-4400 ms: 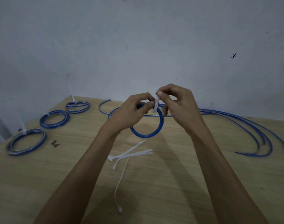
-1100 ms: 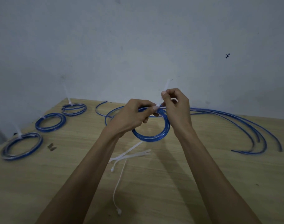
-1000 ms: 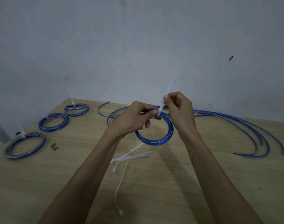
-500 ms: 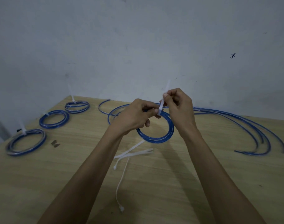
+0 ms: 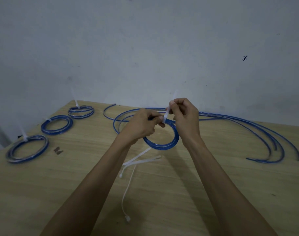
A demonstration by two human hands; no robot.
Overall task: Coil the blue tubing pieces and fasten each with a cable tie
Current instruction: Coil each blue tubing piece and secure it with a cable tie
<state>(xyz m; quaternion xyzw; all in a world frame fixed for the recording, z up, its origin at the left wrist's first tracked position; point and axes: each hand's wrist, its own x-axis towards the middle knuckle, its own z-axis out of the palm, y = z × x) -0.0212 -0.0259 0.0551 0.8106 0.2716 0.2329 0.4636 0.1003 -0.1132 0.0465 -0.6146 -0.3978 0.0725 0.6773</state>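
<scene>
We count four blue coils in all: three tied coils lying on the bench (image 5: 162, 193) at the left, the nearest (image 5: 27, 149), the middle one (image 5: 56, 124) and the farthest (image 5: 81, 111), each with one white tie, plus one coil in hand (image 5: 162, 144). Two hands are in view, the left hand (image 5: 142, 125) and the right hand (image 5: 186, 116). One cable tie (image 5: 167, 113) stands on the held coil. Loose cable ties (image 5: 140, 160) on the bench number about three. The uncoiled tubing pieces (image 5: 257, 132) overlap; we cannot count them exactly.
</scene>
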